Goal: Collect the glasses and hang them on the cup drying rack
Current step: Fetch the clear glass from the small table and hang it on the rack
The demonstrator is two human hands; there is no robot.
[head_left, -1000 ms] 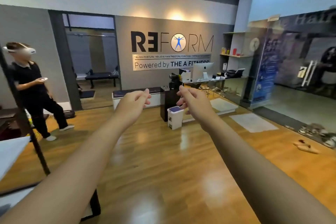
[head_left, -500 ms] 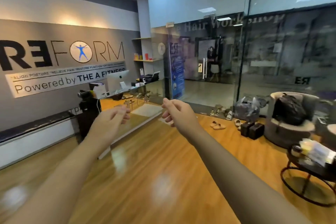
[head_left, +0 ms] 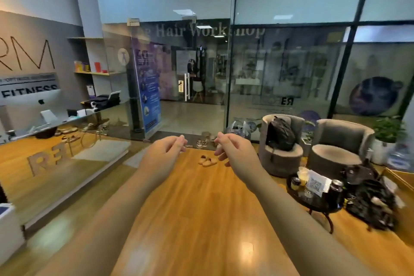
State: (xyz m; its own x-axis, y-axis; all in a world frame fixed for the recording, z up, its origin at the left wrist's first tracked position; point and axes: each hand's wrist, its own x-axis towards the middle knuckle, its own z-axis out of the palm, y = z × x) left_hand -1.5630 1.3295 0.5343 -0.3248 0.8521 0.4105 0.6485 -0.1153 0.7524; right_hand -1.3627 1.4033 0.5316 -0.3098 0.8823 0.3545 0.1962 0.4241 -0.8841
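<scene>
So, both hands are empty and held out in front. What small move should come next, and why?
Probably keep turning right, toward the small round table. Left hand and right hand hold nothing, no drying rack is in view, and that table carries drink containers, though I cannot tell whether any are glasses.

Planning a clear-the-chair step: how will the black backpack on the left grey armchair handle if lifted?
The black backpack slumps on the grey armchair, so it will probably be soft and sag when lifted. It bulges, so likely packed and not light. Fabric should grip well; loose straps may snag.
</scene>
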